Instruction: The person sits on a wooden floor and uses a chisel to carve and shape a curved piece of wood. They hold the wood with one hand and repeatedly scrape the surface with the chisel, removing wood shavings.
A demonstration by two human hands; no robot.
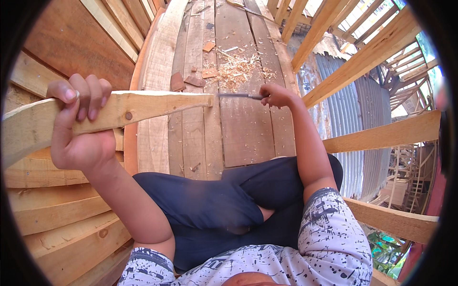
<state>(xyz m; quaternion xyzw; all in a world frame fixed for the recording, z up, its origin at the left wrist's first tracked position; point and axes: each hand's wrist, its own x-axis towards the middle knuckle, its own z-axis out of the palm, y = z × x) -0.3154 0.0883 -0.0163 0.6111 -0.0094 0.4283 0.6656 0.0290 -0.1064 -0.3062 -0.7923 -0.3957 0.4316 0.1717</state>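
My left hand (90, 147) is wrapped round a long, pale, curved piece of wood (157, 105), fingers over its top edge and palm below. The wood runs in from the left and tapers to a blunt end near the middle, with a dark knot on its side. My right hand (277, 96) is closed on the handle of a knife (234, 95). Its thin, dark blade points left, seen nearly edge-on, with the tip close to the wood's end. Whether the blade touches the wood, I cannot tell.
Curled shavings (238, 69) and reddish wood chips (208, 72) lie on the plank floor (245, 138) ahead. Stacked boards (62, 209) line the left. Wooden rails (381, 132) cross the right side, with corrugated metal sheets (341, 100) beyond. My bent legs (200, 202) are close in front.
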